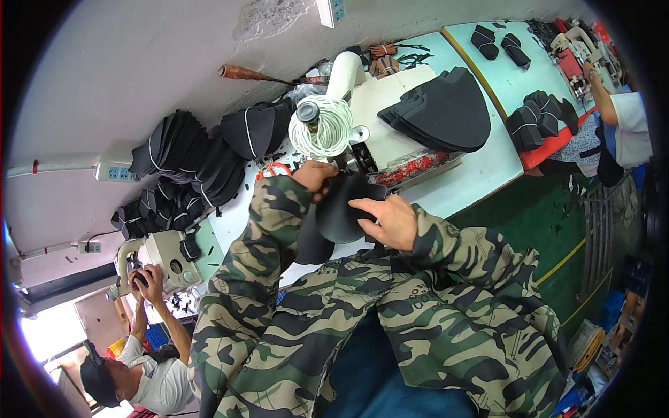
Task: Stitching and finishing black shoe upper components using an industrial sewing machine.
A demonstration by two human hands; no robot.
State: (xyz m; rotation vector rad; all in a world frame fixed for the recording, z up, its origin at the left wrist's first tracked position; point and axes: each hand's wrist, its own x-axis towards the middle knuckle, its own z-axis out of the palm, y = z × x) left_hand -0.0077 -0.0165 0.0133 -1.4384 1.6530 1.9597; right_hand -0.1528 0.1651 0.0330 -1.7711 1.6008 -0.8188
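Here at the near edge of the desk [481, 182], a smooth black piece [339, 212] sits right under the person's two hands, just in front of the machine [345, 76]! The left hand [316, 178] is up at the piece's upper left edge, close by the metal working head [359, 157], its fingers bent inward; the tips are partly hidden, so I cannot tell whether they pinch. And the right hand [394, 221] comes in from the other side, index finger and thumb spread apart, both lying on the black surface, the remaining fingers curled under. Lower left, another black flap [313, 244] shows beneath; whether it belongs to the same piece, I can't tell.

Up on the machine, a coil of white cord [320, 129] hangs around a post, and on the pale bed behind lies a fanned stack of black pieces [442, 111], reaching toward the desk's right edge with its yellowish strip [475, 64]. Just left of the left hand, orange-handled scissors [273, 170]! Along the desk's wall-side edge, tied black bundles [174, 146] crowd together. Out past the left end, a co-worker in white [157, 386] has both hands raised at another machine [169, 259]; over on the far right, a second person's arm [603, 97] reaches across the neighbouring desk [536, 78].
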